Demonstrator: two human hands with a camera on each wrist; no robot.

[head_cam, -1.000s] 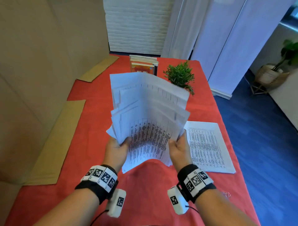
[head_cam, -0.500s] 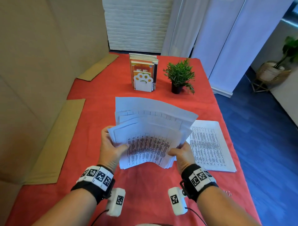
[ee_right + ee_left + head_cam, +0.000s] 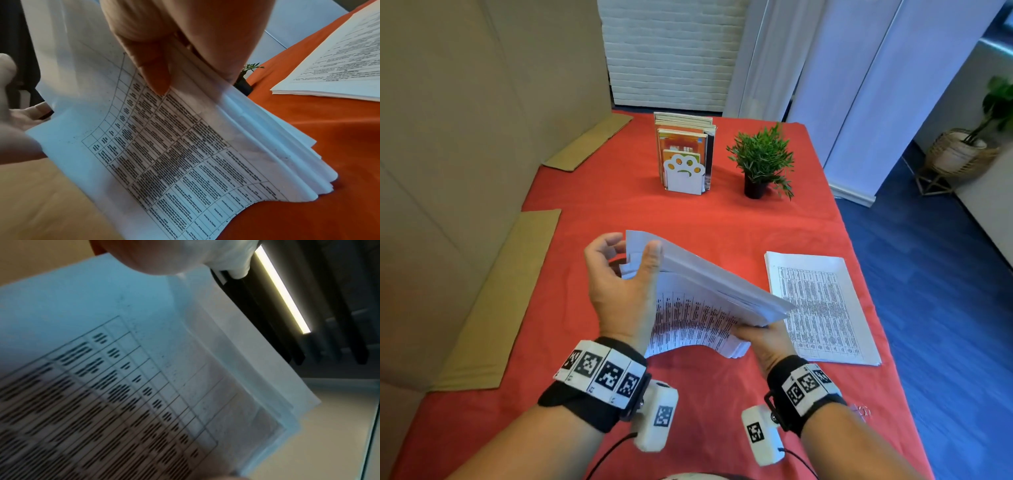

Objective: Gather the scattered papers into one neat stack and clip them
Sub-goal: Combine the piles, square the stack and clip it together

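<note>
I hold an uneven bundle of printed papers [image 3: 709, 291] tilted over the red tablecloth [image 3: 592, 359], its near edge down at the cloth. My left hand [image 3: 635, 248] grips the bundle's far left end, thumb on top and fingers curled behind. My right hand [image 3: 751, 330] pinches the near right corner, with the thumb [image 3: 152, 65] pressed on the printed table. The sheets [image 3: 185, 146] fan out unevenly at their edges. In the left wrist view the papers [image 3: 144, 386] fill the frame. A second stack of papers [image 3: 822, 308] lies flat to the right. A small wire clip [image 3: 861, 411] lies beside my right wrist.
A white book stand with books [image 3: 685, 154] and a small potted plant [image 3: 760, 161] stand at the far side. Cardboard flaps [image 3: 493, 301] lie along the left edge under a cardboard wall. The table's right edge [image 3: 887, 308] drops to a blue floor.
The bundle came down from upright in front of me to tilted low over the cloth. My left hand slid from the near edge up to the far left end.
</note>
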